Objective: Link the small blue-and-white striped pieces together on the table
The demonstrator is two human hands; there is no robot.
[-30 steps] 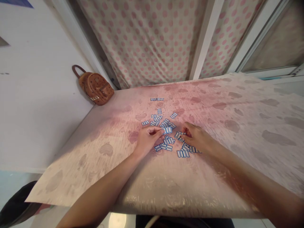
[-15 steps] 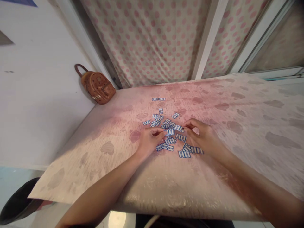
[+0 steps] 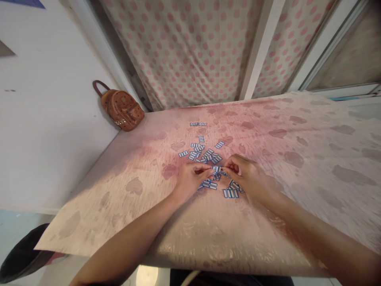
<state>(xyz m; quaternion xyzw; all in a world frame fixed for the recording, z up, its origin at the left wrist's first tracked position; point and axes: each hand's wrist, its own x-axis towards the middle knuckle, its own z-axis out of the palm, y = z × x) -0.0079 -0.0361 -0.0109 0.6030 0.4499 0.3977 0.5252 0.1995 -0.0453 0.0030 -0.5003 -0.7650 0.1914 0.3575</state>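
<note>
My left hand (image 3: 192,176) is closed in a pinch on a small flat blue piece with white bars (image 3: 216,169). Close against it, my right hand (image 3: 248,172) also pinches, its fingertips meeting the piece's right side. Whether there are one or two pieces between the hands I cannot make out. Beneath and around the fingers lies a loose heap of similar blue-and-white pieces (image 3: 209,155), some overlapping. One such piece (image 3: 230,193) rests in front of the right hand, and part of the heap is hidden under both hands.
A patterned pink cover (image 3: 143,206) lies over the table. Two blue-and-white pieces (image 3: 198,124) sit end to end farther back. A small brown backpack (image 3: 123,109) stands at the back left by the wall. A polka-dot curtain (image 3: 190,51) hangs behind the table.
My right hand has moved left and slightly nearer me, bringing its pinched piece up to the left hand's. The left hand has shifted slightly right and toward me.
</note>
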